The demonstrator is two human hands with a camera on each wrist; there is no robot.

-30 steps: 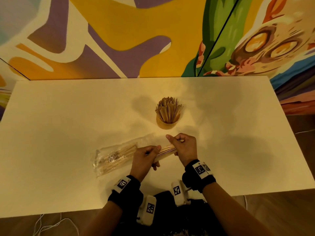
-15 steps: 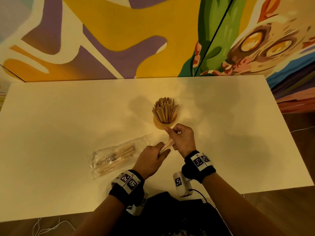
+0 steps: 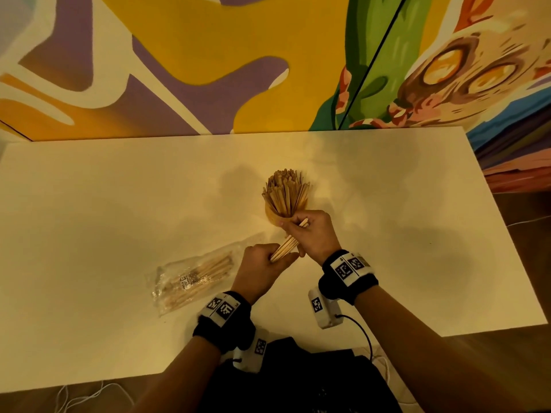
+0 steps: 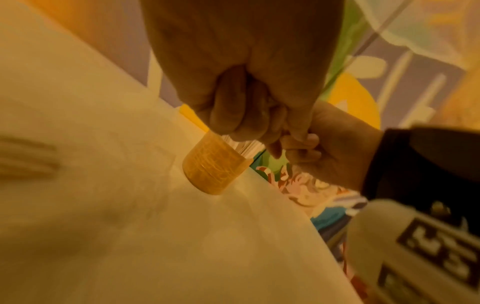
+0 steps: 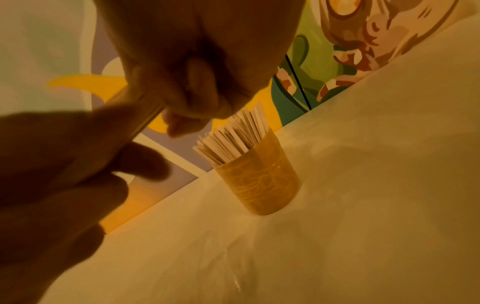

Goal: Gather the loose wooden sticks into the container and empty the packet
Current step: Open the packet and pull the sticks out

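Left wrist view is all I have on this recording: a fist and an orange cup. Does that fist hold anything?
Observer: Yes. The head view shows the left hand gripping the lower end of a small bundle of sticks.
Operator: And the other hand?
Observer: The right hand grips the same bundle higher up, just in front of the container.
Operator: Is the packet empty?
Observer: No. The packet lies flat on the table to the left, sticks visible inside.

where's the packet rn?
Head view: the packet lies flat on the table, just beside the left hand on its left, nearer than the container.
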